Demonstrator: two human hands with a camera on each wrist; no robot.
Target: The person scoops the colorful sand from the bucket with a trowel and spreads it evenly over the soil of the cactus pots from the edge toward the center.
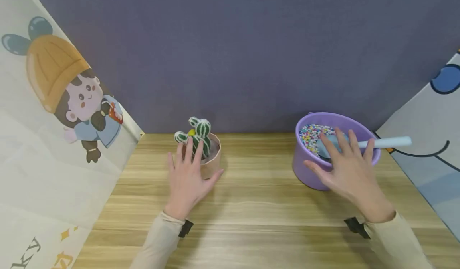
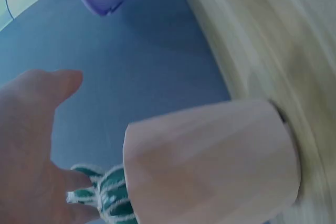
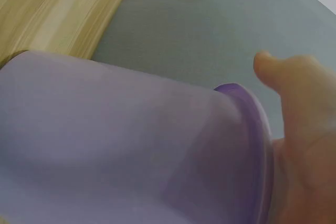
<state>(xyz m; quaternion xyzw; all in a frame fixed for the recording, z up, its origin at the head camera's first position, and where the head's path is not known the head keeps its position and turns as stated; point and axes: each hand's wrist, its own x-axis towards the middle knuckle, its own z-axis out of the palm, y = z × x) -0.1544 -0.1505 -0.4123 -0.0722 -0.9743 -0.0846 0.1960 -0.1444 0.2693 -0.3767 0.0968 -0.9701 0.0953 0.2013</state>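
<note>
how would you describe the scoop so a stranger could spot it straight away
On the wooden table, find the purple bucket, to the right of the potted cactus. The scoop sits in the bucket's mouth, partly hidden by the right hand, its head against multicoloured beads. Its pale blue colour and long handle jutting outward set it apart from the bucket and beads.

Diffuse light casts soft shadows (rather faint) toward the near edge of the surface (image 1: 258,205). The left wrist view blurs the pot (image 2: 210,166) hazily.
</note>
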